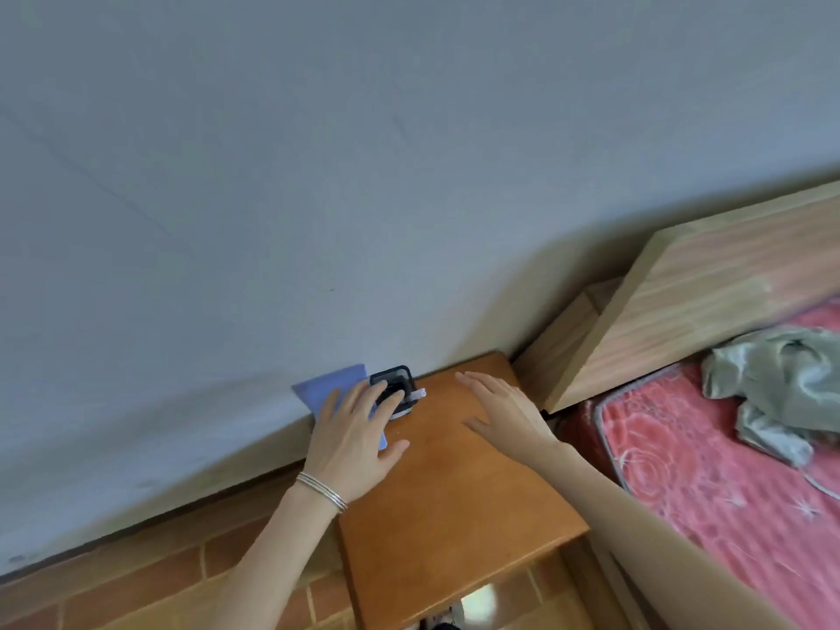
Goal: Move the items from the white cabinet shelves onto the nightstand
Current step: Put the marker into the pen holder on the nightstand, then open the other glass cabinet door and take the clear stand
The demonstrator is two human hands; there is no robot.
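Left hand (352, 441) spread palm-down over blue sheet (332, 386), black object (394, 385) just right, right hand (502, 413) flat, fingers straight, above nightstand (454, 516), sheet's long axis hidden.

Two hands (354, 443) (504, 416), two items (332, 385) (396, 378), one nightstand (454, 516)

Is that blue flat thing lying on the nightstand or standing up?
Standing against the grey wall: the blue flat rectangle rises above the back edge of the orange-brown wooden nightstand, behind the left hand.
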